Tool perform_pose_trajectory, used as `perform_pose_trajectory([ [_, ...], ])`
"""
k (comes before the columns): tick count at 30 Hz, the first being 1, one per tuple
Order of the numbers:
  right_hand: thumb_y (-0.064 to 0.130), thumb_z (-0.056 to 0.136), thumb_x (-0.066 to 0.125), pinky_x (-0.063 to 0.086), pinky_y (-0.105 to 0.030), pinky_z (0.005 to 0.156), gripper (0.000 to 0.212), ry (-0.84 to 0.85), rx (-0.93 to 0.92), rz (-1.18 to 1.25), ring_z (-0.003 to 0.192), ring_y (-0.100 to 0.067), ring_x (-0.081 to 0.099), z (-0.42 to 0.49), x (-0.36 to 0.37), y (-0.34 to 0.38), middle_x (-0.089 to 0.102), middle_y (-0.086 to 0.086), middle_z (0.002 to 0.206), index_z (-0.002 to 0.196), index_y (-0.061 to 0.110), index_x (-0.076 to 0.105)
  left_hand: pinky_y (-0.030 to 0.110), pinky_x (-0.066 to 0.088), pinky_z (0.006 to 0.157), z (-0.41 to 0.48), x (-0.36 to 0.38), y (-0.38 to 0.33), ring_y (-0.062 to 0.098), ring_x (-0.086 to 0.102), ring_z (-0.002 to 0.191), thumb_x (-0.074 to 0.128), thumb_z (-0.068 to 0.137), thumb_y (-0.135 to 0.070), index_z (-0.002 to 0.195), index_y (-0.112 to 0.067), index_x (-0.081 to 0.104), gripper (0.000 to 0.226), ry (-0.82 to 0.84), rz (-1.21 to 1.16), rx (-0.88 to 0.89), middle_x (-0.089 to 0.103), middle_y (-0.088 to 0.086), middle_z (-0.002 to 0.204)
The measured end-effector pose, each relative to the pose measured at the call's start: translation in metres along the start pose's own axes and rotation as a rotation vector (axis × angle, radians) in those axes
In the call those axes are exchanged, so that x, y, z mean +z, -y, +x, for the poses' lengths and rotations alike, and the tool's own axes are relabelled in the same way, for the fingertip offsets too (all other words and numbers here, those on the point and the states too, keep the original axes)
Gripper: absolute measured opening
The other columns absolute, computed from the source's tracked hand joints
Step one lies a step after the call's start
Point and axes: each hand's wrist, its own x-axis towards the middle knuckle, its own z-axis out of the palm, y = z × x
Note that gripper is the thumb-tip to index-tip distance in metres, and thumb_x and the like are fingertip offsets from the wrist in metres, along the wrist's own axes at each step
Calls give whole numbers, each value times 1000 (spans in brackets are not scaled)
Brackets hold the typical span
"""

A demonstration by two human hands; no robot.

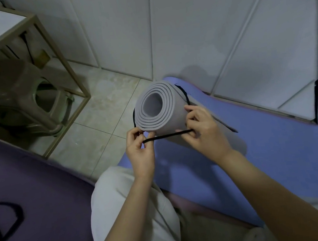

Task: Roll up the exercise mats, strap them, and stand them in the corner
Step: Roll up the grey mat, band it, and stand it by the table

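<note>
While btwn hands (140,152) (206,134), strap (168,135) at roll (174,116) edge.

Left hand (140,149): raised, fingers curled, pinching one end of thin black elastic strap (168,135).
Right hand (205,132): raised, fingers curled, pinching the other end.
Forearms (262,183): bare, stretched forward.

Bare tiled floor (110,110) open left of rolled mat (164,109); wall (203,34) close behind; stool (31,100) farther left.
</note>
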Motion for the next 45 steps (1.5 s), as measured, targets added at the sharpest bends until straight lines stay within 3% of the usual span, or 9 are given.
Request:
perform_pose_trajectory([
  [7, 21, 82, 53, 48, -29, 72, 26, -29, 59, -103, 117, -16, 47, -9, 2, 2, 50, -1, 85, 62, 8, 44, 3, 33, 75, -8, 0, 3, -2, 45, 82, 38, 86, -37, 85, -8, 55, 33, 143, 191, 45, 47, -5, 94],
  [11, 21, 82, 50, 49, -34, 70, 23, -14, 91, -116, 109, -17, 48, -19, 3, -7, 52, -2, 80, 64, 7, 51, 1, 31, 83, -8, -6, 7, 0, 44, 95, 41, 91, -28, 114, 0, 53, 39, 262, 214, 33, 49, -3, 104],
  [14, 21, 80, 49, 51, -38, 65, 22, -24, 138, -95, 107, -17, 47, -19, 5, -6, 52, -2, 80, 64, 6, 51, 2, 32, 80, -7, -6, 4, 4, 42, 91, 44, 80, -18, 110, 0, 52, 36, 292, 195, -69, 48, -5, 97],
  [19, 21, 80, 47, 52, -42, 61, 22, -28, 173, -111, 107, -18, 47, -27, 3, -13, 54, -3, 83, 66, 5, 53, 31, 38, 94, -7, 4, -7, 20, 49, 101, 32, 97, -4, 109, 2, 54, 26, 180, 23, -304, 54, 16, 111],
  [24, 24, 80, 47, 53, -42, 57, 23, -9, 218, -160, 108, -17, 45, -34, 3, -14, 56, -3, 86, 69, 6, 55, 8, 38, 81, -6, 16, -14, -15, 50, 86, 34, 100, -12, 90, -36, 52, 32, 179, -81, -424, 55, -21, 95],
  [30, 20, 78, 47, 41, -22, 75, 21, -56, 226, -144, 103, -19, 43, -41, -5, -5, 55, -7, 82, 69, 3, 55, 33, 55, 82, -2, 24, -15, 19, 62, 95, 49, 94, 0, 130, -2, 47, 37, -122, -692, -764, 64, 6, 97],
  [35, 18, 81, 51, 28, -11, 94, 20, -96, 248, -119, 105, -22, 42, -57, -21, -3, 57, -11, 85, 76, 2, 60, 23, 54, 72, 1, 36, -25, 13, 62, 73, 46, 94, 2, 84, -7, 65, 23, 82, -588, -769, 70, -3, 68],
  [40, 16, 84, 50, 23, -9, 101, 20, -234, 250, -158, 105, -22, 45, -78, -34, 3, 59, -11, 84, 81, 1, 62, 19, 54, 67, -3, 41, -36, 6, 66, 71, 50, 95, -6, 79, -10, 66, 23, 260, -388, -617, 71, -6, 69],
  [45, 15, 91, 46, 39, -12, 83, 34, -464, 428, -8, 90, -14, 52, -75, -47, 13, 60, -5, 73, 67, 1, 64, 17, 52, 64, -14, 48, -43, 3, 63, 66, 46, 96, -6, 77, -5, 60, 23, 364, -244, -496, 67, -3, 70],
])
